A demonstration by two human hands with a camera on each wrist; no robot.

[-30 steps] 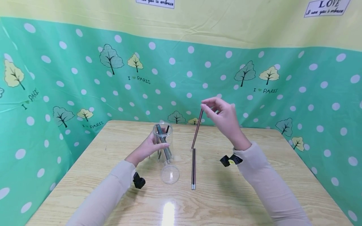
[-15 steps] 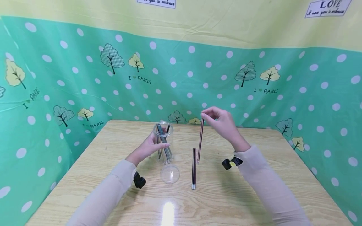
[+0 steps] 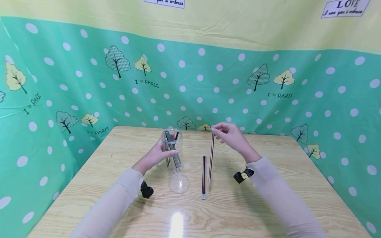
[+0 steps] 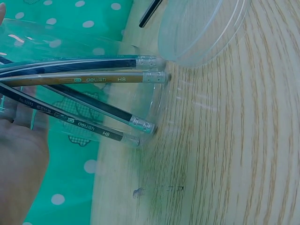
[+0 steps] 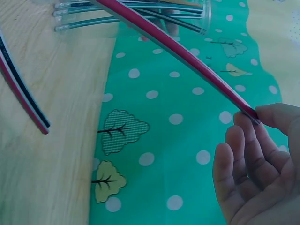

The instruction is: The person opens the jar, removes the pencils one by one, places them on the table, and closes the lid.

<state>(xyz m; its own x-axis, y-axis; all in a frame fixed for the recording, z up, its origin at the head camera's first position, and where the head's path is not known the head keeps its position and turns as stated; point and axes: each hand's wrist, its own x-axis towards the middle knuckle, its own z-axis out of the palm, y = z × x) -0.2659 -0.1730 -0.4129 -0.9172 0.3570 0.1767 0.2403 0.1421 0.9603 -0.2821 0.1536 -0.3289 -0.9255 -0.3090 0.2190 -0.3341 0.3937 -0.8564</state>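
Where left wrist looks, jarred pencils (image 4: 89,80), HB lettering (image 4: 121,79), unreadable elsewhere

1. A pale wood-grain table (image 3: 238,211) is marked by a bright white reflection (image 3: 177,224).
2. It is bordered by a green, pale-dotted, tree-printed fabric backdrop (image 3: 191,102).
3. This is topped by a yellow fabric band (image 3: 232,23).

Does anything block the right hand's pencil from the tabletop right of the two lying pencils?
Nothing visible does. The right hand pinches the pencil by its upper end, its lower end right of the lying pencils. The clear lid and the jar held in the left hand are left of them.
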